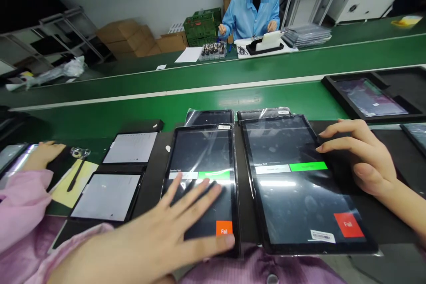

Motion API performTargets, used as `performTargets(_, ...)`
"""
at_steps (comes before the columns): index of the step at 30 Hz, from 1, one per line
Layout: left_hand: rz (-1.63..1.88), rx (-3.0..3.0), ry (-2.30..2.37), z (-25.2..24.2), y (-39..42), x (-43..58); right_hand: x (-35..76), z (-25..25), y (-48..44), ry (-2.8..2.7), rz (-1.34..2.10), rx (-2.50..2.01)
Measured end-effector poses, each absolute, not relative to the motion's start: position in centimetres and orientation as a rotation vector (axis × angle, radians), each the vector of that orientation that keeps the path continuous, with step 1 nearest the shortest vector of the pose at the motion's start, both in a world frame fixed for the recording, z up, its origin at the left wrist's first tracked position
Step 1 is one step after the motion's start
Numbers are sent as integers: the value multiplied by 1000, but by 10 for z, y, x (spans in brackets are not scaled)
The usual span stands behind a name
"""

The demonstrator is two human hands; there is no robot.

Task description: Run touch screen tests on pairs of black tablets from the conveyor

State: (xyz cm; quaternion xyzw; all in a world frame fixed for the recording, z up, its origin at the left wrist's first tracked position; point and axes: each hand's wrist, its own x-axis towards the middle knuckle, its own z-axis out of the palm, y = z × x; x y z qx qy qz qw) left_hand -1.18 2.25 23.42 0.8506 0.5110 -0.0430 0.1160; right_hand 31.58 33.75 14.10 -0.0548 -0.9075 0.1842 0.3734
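Two tablets in clear film lie side by side before me, each with a "Speaker Test" line, a white and a green bar, and a red "Fail" square. My left hand (189, 219) is spread over the lower part of the left tablet (203, 151), its fingers apart and its thumb by the red square. At the right tablet (282, 208), my right hand (369, 155) is open, with slightly bent fingers. Two of its fingertips are at the tablet's upper right edge; whether they press on it I cannot tell. A barcode sticker (322, 236) is near that tablet's bottom.
Two more filmed tablets lie behind mine. On the left are two white-screened tablets (106, 195), a yellow paper (75, 182) and another person's hand (43, 155) in a pink sleeve. A black tray (336, 95) holds a tablet at right. Across the green bench sits a person in blue (249, 13).
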Motion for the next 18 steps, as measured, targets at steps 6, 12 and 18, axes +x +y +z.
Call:
performTargets(6,92,2867,1649,203,-6,-3,308,144,328,-2250,530,-272)
performTargets(12,65,2830,1648,224,1,-14,310,143,334,-2295,450,-178)
performTargets(18,591,2200,1812,228,67,-92,309,141,334,-2253,451,-231)
